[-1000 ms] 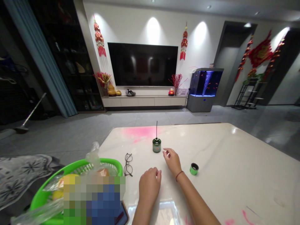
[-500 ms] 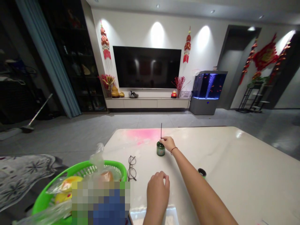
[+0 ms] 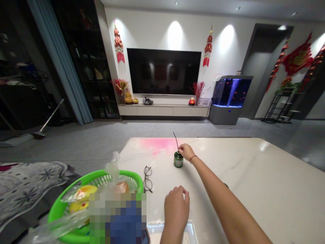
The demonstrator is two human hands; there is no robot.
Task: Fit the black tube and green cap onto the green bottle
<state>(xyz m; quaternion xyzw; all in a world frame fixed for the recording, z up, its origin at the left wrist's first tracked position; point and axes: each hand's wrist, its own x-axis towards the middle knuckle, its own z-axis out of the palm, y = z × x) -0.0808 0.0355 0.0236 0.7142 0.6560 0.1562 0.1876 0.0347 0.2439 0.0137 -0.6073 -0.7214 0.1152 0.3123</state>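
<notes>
A small green glass bottle (image 3: 178, 160) with a pale label stands upright on the white table (image 3: 243, 162). My right hand (image 3: 186, 151) is at the bottle's mouth, its fingers pinched on a thin dark stick (image 3: 175, 139) that rises from the neck and leans to the left. Nearer to me, my left hand (image 3: 177, 202) rests low over the table with curled fingers; what they hold, if anything, is hidden. Folded-out glasses (image 3: 148, 179) lie left of the hands. Behind my right forearm, a small dark round object (image 3: 225, 185) is mostly covered.
A green basket (image 3: 57, 203) with plastic-wrapped items is at the left. Under my left wrist lies a pale tray (image 3: 194, 232). Pink colouring marks the table's far edge. Beyond are a television (image 3: 164, 72) and a lit aquarium (image 3: 233, 93).
The stick now leans left where it stood upright, with my right hand still at the bottle. The whole view has shifted slightly, and my forearm covers more of the dark round object.
</notes>
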